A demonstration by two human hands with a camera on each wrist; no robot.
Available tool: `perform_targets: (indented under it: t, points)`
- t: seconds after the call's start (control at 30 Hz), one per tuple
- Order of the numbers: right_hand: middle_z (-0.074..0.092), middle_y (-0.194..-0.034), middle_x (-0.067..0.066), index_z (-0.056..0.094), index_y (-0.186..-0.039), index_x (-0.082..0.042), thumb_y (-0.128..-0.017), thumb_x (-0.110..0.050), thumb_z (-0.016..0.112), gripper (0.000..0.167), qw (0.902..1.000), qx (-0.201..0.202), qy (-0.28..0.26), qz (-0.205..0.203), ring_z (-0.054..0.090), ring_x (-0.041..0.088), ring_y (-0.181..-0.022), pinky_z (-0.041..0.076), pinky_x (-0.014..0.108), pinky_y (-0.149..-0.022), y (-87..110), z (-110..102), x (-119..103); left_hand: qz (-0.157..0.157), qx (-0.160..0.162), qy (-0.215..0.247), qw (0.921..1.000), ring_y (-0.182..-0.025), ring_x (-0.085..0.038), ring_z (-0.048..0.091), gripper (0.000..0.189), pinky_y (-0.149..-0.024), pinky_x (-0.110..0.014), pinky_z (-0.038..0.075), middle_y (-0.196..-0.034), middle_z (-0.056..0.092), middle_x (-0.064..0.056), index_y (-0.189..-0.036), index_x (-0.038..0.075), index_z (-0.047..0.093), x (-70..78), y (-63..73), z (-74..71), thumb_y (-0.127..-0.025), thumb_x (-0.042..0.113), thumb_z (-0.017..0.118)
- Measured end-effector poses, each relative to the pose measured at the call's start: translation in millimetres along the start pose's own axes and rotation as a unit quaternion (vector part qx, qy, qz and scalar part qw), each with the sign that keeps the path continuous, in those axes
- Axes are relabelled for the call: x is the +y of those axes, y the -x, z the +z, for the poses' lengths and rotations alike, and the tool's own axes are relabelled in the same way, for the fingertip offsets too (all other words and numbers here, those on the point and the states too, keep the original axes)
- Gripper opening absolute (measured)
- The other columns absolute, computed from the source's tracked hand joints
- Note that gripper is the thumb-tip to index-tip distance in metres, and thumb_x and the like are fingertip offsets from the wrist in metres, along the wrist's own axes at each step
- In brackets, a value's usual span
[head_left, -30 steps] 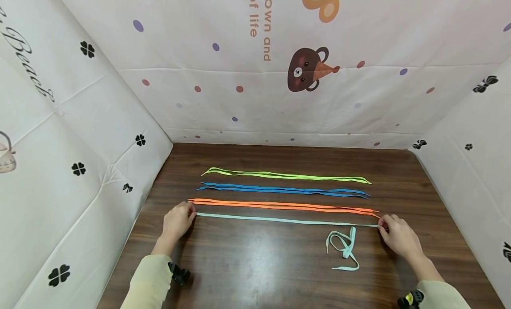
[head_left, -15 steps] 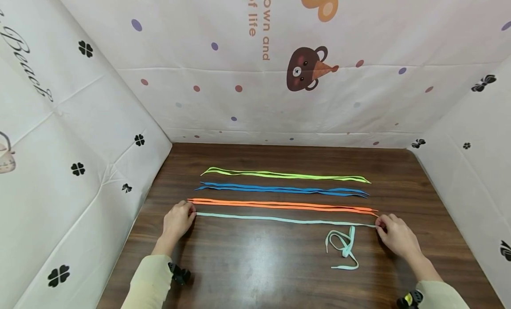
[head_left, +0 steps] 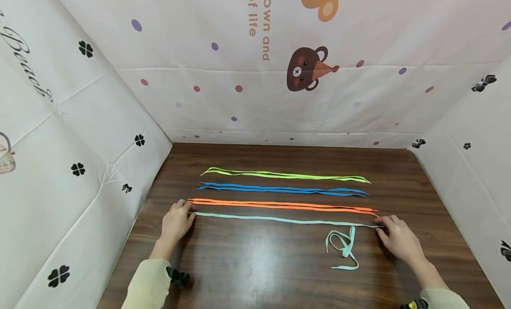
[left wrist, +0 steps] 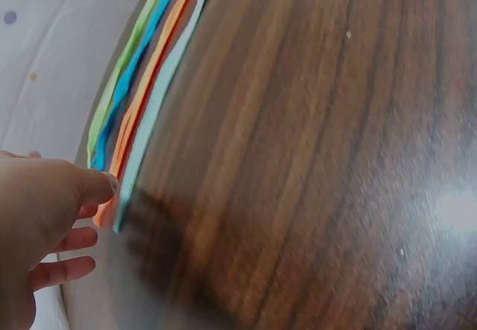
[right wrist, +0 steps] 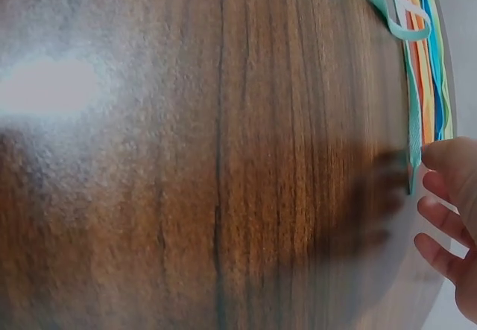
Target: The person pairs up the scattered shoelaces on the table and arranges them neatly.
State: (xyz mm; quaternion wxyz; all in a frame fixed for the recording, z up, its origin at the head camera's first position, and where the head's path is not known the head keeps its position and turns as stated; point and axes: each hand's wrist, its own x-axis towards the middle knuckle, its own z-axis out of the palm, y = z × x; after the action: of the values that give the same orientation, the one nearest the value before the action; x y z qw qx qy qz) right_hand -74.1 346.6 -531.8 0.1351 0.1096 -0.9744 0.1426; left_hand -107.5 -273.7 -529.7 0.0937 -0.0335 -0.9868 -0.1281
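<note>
A mint-green shoelace (head_left: pixel 275 219) lies stretched nearly straight across the table, closest to me of the long rows. My left hand (head_left: pixel 176 223) is at its left end, fingers loose. In the left wrist view the lace's tip (left wrist: pixel 119 222) shows free beside the thumb. At the opposite end, my right hand (head_left: pixel 399 240) hovers close with fingers spread apart; the right wrist view shows that lace tip (right wrist: pixel 411 185) sticking out unheld. A second mint-green shoelace (head_left: pixel 348 249) lies loosely looped and crossed over itself, left of the right hand.
Orange shoelaces (head_left: pixel 279 205) lie just beyond the mint one. Behind them run blue shoelaces (head_left: pixel 279 190), then yellow-green shoelaces (head_left: pixel 279 174), roughly parallel. White printed cloth (head_left: pixel 239 104) walls in the back and sides of the brown wooden table (head_left: pixel 239 264).
Both hands have let go of the mint shoelace's ends, and the tips now show. The left hand shifted slightly left. The looped lace and the coloured rows have stayed put.
</note>
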Motion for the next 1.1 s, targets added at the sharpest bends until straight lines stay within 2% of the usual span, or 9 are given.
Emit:
perform_targets:
  t: [0.2,0.33,0.5,0.63,0.9,1.1]
  points:
    - [0.059,-0.088,0.018,0.064,-0.096,-0.001,-0.070,-0.002,0.073,0.028,0.9999,0.010,-0.001,-0.002,0.057,0.035,-0.074,0.045,0.048,-0.058,2.2,-4,-11,0.027,-0.003,0.009,0.9996,-0.087,-0.028,0.058,0.016,-0.063,-0.044,0.049,-0.095,0.059,-0.008,-0.089,0.011,0.065,16.4,-4.2,-4.3,-0.076,0.015,0.073]
    - [0.060,-0.085,0.016,0.063,-0.095,-0.002,-0.068,-0.002,0.073,0.029,0.9994,0.030,0.002,-0.015,0.057,0.032,-0.070,0.044,0.045,-0.054,4.6,-4,-20,0.056,0.010,0.011,0.9983,-0.086,-0.026,0.058,0.015,-0.064,-0.041,0.050,-0.095,0.060,-0.007,-0.089,0.012,0.066,31.9,-7.0,-5.1,-0.076,0.015,0.074]
    - [0.060,-0.082,0.012,0.064,-0.092,-0.003,-0.066,-0.002,0.074,0.028,0.9984,0.046,0.001,-0.032,0.057,0.030,-0.068,0.045,0.043,-0.054,11.7,0,-33,0.096,0.030,0.009,0.9949,-0.084,-0.024,0.058,0.018,-0.068,-0.038,0.049,-0.094,0.060,-0.005,-0.091,0.012,0.067,55.4,-10.0,-1.8,-0.075,0.015,0.075]
    - [0.060,-0.081,0.009,0.064,-0.092,-0.004,-0.067,-0.003,0.074,0.027,0.9987,0.047,-0.003,-0.021,0.057,0.027,-0.066,0.044,0.041,-0.053,17.6,1,-43,0.126,0.028,0.013,0.9915,-0.085,-0.022,0.057,0.018,-0.071,-0.036,0.049,-0.095,0.060,-0.003,-0.092,0.013,0.066,78.4,-11.7,4.2,-0.076,0.017,0.074]
    - [0.061,-0.084,0.008,0.064,-0.093,-0.006,-0.069,-0.009,0.076,0.027,0.9994,0.025,-0.022,0.007,0.059,0.027,-0.072,0.047,0.045,-0.058,31.4,4,-59,0.207,0.031,0.011,0.9778,-0.083,-0.020,0.057,0.020,-0.069,-0.031,0.050,-0.095,0.061,-0.004,-0.092,0.011,0.066,125.3,-11.4,23.9,-0.076,0.021,0.074]
    - [0.060,-0.082,0.005,0.065,-0.092,-0.007,-0.068,-0.014,0.077,0.028,0.9996,0.011,-0.019,0.018,0.058,0.024,-0.073,0.047,0.043,-0.059,40.2,5,-68,0.260,0.028,0.012,0.9652,-0.085,-0.018,0.058,0.020,-0.074,-0.030,0.049,-0.093,0.060,0.000,-0.094,0.015,0.066,162.2,-10.0,35.9,-0.078,0.024,0.072]
